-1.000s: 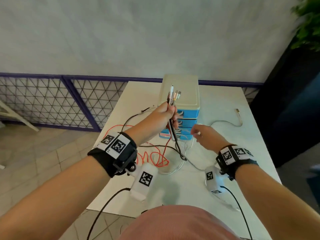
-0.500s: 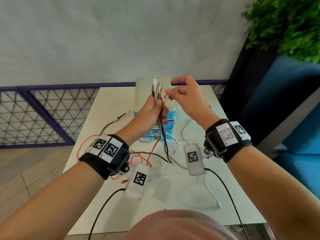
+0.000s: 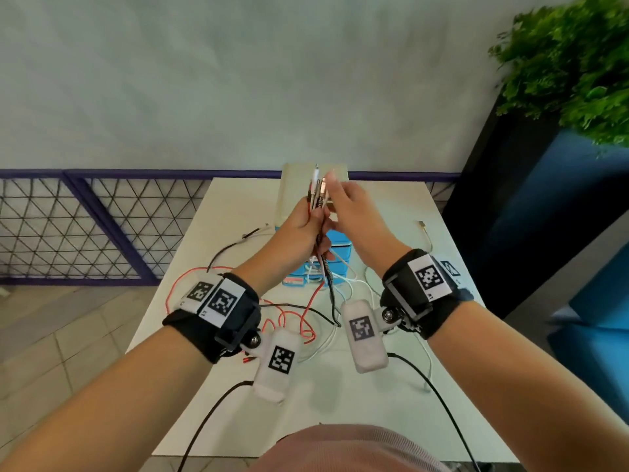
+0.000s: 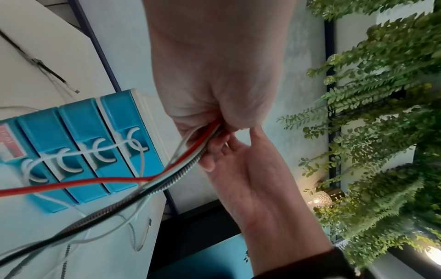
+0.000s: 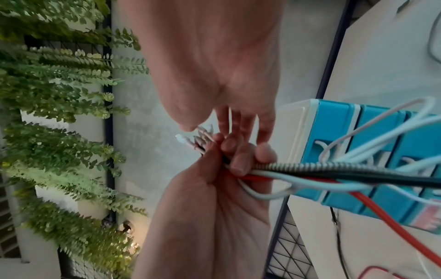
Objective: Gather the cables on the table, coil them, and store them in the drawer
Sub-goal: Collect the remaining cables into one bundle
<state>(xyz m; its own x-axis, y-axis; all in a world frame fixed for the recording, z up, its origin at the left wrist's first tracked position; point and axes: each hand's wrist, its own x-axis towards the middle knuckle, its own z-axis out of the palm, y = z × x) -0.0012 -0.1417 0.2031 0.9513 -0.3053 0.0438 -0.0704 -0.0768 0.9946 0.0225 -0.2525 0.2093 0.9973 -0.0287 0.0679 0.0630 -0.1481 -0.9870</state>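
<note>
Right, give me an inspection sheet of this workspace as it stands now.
Surface: white table, cables spread over it.
Job's things: cable bundle, plug ends up, in the left hand's grip; blue drawer unit at the table's far side, drawers shut.
Clutter: nothing seen.
Grippers: left hand grips the bundle; right hand, fingers straight, at the plug tips.
Cables: red cable, black cable and white cable trail on the table; braided cable runs from the grip.
Surroundings: pale wall, purple mesh fence, green plant.
</note>
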